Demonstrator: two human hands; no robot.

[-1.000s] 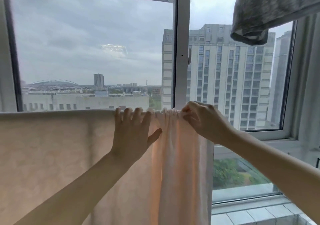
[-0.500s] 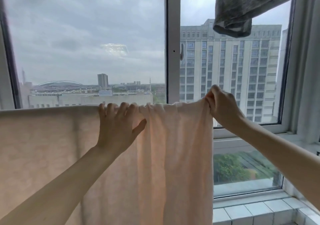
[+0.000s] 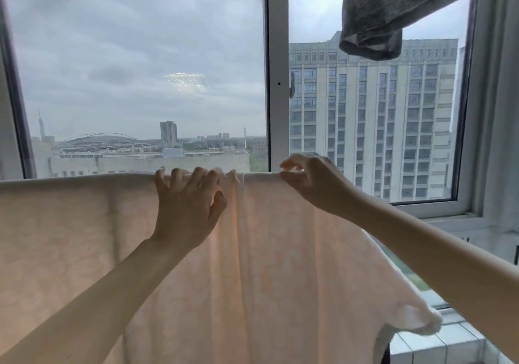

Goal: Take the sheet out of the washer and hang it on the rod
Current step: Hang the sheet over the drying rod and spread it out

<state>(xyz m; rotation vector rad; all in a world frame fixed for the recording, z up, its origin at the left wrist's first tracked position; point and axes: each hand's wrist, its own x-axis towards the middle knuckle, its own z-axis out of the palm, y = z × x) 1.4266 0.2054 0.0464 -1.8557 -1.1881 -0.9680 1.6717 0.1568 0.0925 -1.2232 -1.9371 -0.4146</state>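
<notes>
A pale pink sheet (image 3: 84, 251) hangs folded over a horizontal rod in front of the window; the cloth hides the rod. My left hand (image 3: 185, 206) has its fingers hooked over the sheet's top fold, thumb on the near side, beside a small bunch of gathered cloth (image 3: 234, 177). My right hand (image 3: 311, 181) pinches the top fold a little further right, between fingertips and thumb. To the right of that hand the sheet slopes down behind my forearm to a loose corner (image 3: 427, 324).
A grey garment (image 3: 373, 26) hangs overhead at the top right. The white window post (image 3: 276, 83) with its latch stands just behind the rod. A pale curtain (image 3: 500, 111) covers the right edge, and a tiled sill (image 3: 438, 344) lies at the bottom right.
My right hand pulled the bunched cloth to the right along the rod, so the gathered folds spread nearly flat. My left hand stayed hooked over the top fold.
</notes>
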